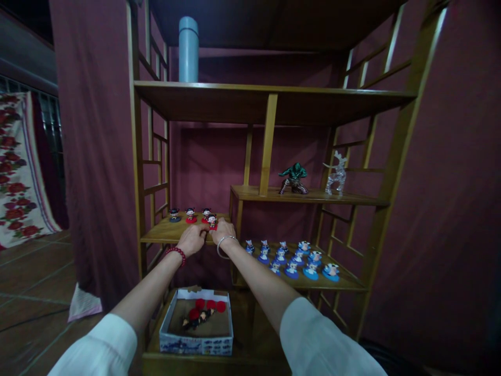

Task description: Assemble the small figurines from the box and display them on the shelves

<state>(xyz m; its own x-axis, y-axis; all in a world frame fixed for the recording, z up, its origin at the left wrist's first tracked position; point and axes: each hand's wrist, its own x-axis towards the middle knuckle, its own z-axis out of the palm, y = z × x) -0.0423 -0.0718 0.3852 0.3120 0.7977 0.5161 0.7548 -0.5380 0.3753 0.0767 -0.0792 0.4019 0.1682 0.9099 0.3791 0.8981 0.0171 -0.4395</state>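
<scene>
So, wooden shelf unit: warm brown boards at several levels with lattice sides, standing against maroon cloth in dim light.
Room: tiled floor off to the left, and a rose-patterned cloth hanging above it.
Left shelf board: three little figurines line up near the back, two on red bases, one on a dark base.
Front figurine: right ahead of that row, this red-based figurine sits between the two hands, over the board's front part.
Right hand: fingers drawn in narrow, holding that figurine near its base; silvery bangle at the wrist.
Left hand: curled, fingertips right beside the base; whether it grips, I cannot tell. Red beads circle this wrist.
Elsewhere on the unit: pale blue flask up high, green figure and clear antlered ornament mid-right, rows of blue-based figurines below.
Open box: down low, red discs and small pieces lying inside, those too jumbled to separate.
Hidden: fingers cover the held base's edges, the right forearm crosses the lower boards, the frame cuts off the unit's top, and the bottom right corner drowns in shadow.
</scene>
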